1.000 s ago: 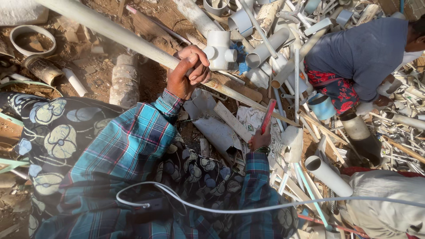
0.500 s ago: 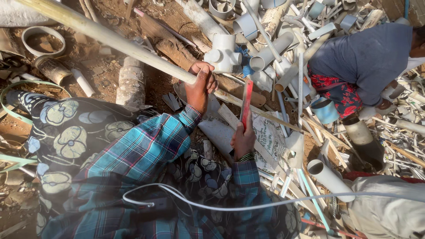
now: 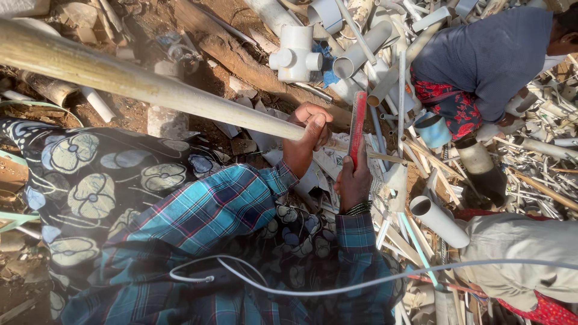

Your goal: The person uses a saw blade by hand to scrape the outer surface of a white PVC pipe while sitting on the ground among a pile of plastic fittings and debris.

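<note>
My left hand (image 3: 309, 133) grips a long pale plastic pipe (image 3: 144, 87) that runs from the upper left down toward the middle, where its far end rests on the scrap heap. My right hand (image 3: 354, 180) holds a narrow red tool (image 3: 357, 127), like a saw blade, upright just to the right of the pipe. Both arms wear blue plaid sleeves. A dark floral cloth (image 3: 102, 180) covers my lap at the left.
A heap of white pipe offcuts and fittings spreads across the top and right, with a white tee fitting (image 3: 296, 55) near the middle top. Another person in a grey top (image 3: 487, 54) crouches at the upper right. A short white tube (image 3: 438, 219) lies at the right. A grey cable (image 3: 361, 283) crosses below.
My left hand has slid down along the pipe toward me. My right hand has raised the red tool upright next to the pipe. The view has moved closer.
</note>
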